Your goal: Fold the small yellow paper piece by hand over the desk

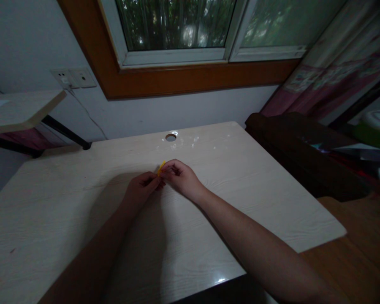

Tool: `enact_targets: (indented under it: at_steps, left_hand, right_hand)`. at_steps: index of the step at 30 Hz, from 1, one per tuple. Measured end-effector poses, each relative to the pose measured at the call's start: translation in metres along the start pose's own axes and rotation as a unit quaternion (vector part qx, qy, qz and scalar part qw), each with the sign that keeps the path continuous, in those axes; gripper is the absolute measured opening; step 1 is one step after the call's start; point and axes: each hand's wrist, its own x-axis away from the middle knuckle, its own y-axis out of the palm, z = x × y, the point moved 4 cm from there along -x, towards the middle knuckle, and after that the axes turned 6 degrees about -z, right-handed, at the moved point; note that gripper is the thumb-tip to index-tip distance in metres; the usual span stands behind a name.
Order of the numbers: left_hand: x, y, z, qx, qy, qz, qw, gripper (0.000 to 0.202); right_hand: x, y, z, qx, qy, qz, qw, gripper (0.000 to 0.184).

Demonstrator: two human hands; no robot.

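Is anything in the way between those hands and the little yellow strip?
Nothing visible is. The left hand and right hand meet at the yellow strip, pinching it between their fingertips over the table. They hide part of it, so its full shape cannot be told.

1 thin yellow piece [161, 168], tilted, between left hand [141, 186] and right hand [184, 178]

The bare left hand [142, 186], closed in a pinch, angled inward just beside the bare right hand [184, 177], likewise pinching; the bare left forearm [103, 249] and bare right forearm [250, 239] stretched forward, converging
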Motion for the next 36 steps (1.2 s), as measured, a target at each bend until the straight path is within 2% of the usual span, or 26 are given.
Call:
enact_targets:
  at_steps: [11, 15, 19, 29, 36]
  left_hand:
    - [0.0, -0.001, -0.005, 0.04, -0.01, 0.032, 0.999, 0.029]
    - [0.0, -0.002, -0.007, 0.035, -0.007, 0.039, 0.999, 0.027]
    - [0.0, -0.002, -0.008, 0.013, -0.004, 0.032, 0.999, 0.027]
    - [0.001, 0.0, 0.0, 0.002, -0.014, 0.018, 1.0, 0.028]
    - [0.0, 0.0, -0.002, -0.007, -0.008, 0.017, 1.0, 0.029]
  right_hand:
    - [0.0, -0.001, -0.007, -0.083, -0.027, 0.033, 0.996, 0.024]
    - [-0.001, -0.001, 0.0, -0.086, -0.032, 0.024, 0.996, 0.035]
    - [-0.002, 0.0, 0.006, -0.08, -0.024, 0.01, 0.996, 0.039]
    - [-0.002, 0.001, 0.007, -0.103, -0.012, 0.026, 0.994, 0.04]
    - [-0.002, 0.001, 0.006, -0.097, -0.002, 0.036, 0.995, 0.038]
